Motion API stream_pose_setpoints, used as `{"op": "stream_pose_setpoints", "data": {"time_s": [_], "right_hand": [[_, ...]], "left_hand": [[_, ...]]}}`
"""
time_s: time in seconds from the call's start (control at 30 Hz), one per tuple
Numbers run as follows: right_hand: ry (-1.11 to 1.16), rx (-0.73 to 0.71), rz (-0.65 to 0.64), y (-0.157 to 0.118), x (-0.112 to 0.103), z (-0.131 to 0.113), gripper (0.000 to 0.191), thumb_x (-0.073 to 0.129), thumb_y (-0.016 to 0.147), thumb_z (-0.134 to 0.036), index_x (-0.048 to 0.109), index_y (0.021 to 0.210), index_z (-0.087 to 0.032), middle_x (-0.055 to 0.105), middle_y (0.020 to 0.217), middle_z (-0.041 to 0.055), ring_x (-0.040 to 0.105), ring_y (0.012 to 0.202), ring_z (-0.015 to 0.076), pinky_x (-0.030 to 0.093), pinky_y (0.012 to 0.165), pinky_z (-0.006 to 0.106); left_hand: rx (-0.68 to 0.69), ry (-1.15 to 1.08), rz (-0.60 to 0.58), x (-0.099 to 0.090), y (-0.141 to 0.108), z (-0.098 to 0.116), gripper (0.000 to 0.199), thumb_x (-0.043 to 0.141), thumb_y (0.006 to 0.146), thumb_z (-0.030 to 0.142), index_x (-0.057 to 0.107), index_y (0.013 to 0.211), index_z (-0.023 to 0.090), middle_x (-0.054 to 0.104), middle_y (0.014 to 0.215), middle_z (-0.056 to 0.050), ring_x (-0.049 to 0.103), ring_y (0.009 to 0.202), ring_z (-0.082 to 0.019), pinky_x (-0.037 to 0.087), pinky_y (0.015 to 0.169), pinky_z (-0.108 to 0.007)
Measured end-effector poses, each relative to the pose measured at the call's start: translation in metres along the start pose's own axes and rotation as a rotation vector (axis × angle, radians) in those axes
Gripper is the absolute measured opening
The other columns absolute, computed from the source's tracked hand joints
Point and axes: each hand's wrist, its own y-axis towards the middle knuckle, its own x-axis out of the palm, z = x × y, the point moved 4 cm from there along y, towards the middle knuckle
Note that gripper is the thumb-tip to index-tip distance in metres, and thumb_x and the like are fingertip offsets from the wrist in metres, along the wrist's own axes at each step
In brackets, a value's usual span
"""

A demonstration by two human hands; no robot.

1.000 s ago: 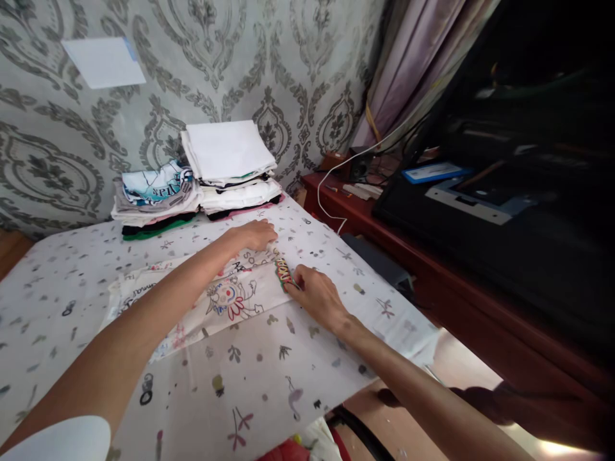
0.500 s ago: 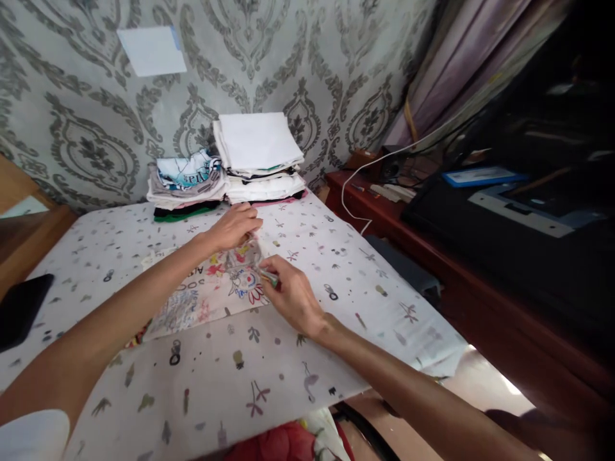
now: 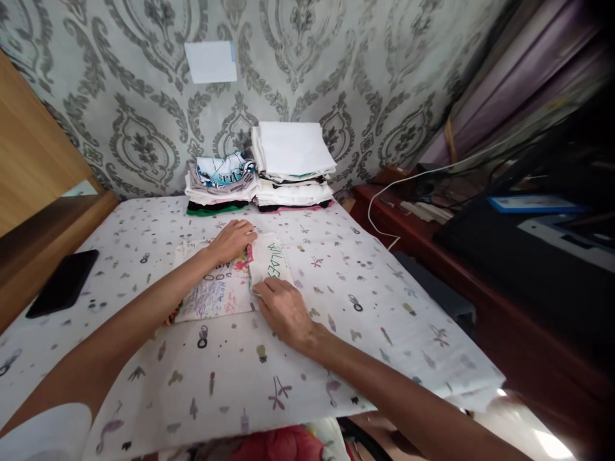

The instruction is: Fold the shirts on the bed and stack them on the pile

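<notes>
A white shirt [image 3: 218, 298] covered in colourful writing and drawings lies flat on the patterned tablecloth. Its right side is folded over to the left, and green lettering shows on the folded part. My left hand [image 3: 233, 241] has its fingers closed on the far end of that fold. Nearer to me, my right hand [image 3: 283, 310] pinches the near corner of the folded part; the fingertips are partly hidden beneath the hand.
Two stacks of folded clothes stand against the wall: one topped by a blue-and-white printed piece [image 3: 225, 171], one by a white piece [image 3: 295, 147]. A black phone [image 3: 63, 283] rests at left. A red-brown cabinet [image 3: 408, 221] with a white cable stands at right.
The shirt's right side has been turned over leftward, covering part of the drawings. Both hands hold the fold. The camera view has swung slightly left.
</notes>
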Motion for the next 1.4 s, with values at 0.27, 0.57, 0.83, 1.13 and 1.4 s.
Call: {"op": "stream_pose_setpoints", "data": {"time_s": [0.27,0.57,0.83,1.13,1.4], "right_hand": [[0.091,-0.009,0.093,0.0,-0.005,0.002,0.015,0.054,0.091,-0.011,0.065,0.097,-0.019,0.069,0.093,0.0061,0.062,0.088,0.0202,0.046,0.079,0.031],[0.146,-0.05,0.026,-0.003,-0.004,-0.003,0.014,0.059,0.092,-0.025,0.067,0.099,-0.017,0.068,0.089,0.0076,0.063,0.085,0.0223,0.05,0.079,0.035],[0.183,-0.119,-0.005,0.001,0.004,-0.002,0.054,0.039,0.102,-0.04,0.046,0.145,-0.008,0.045,0.152,0.0208,0.038,0.143,0.0308,0.034,0.116,0.052],[0.3,-0.198,-0.166,-0.018,0.012,-0.013,0.06,0.037,0.102,-0.05,0.04,0.151,-0.015,0.033,0.161,0.0152,0.023,0.151,0.028,0.028,0.121,0.051],[0.242,0.368,0.169,-0.039,-0.011,0.053,0.038,0.047,0.094,-0.04,0.062,0.118,-0.014,0.061,0.113,0.017,0.059,0.106,0.0317,0.05,0.092,0.05]], "left_hand": [[-0.075,-0.002,0.007,-0.003,-0.006,-0.004,0.022,0.046,0.092,0.01,0.066,0.097,0.018,0.066,0.1,-0.01,0.053,0.102,-0.026,0.038,0.086,-0.039],[-0.082,-0.052,-0.122,-0.004,-0.01,-0.006,0.019,0.049,0.089,0.008,0.065,0.091,0.018,0.068,0.092,-0.009,0.058,0.098,-0.026,0.04,0.086,-0.04],[-0.215,-0.331,-0.164,0.005,-0.001,0.02,0.048,0.03,0.104,0.037,0.044,0.145,0.017,0.048,0.152,-0.012,0.042,0.14,-0.022,0.033,0.112,-0.037],[-0.249,-0.491,-0.478,0.04,0.002,0.008,0.073,0.023,0.098,0.065,0.017,0.159,0.025,0.007,0.169,-0.007,0.006,0.155,-0.025,0.005,0.122,-0.049],[-0.285,-0.463,-0.325,0.028,0.028,-0.025,0.042,0.049,0.091,0.036,0.056,0.128,0.016,0.059,0.132,-0.014,0.053,0.119,-0.027,0.04,0.099,-0.036]]}}
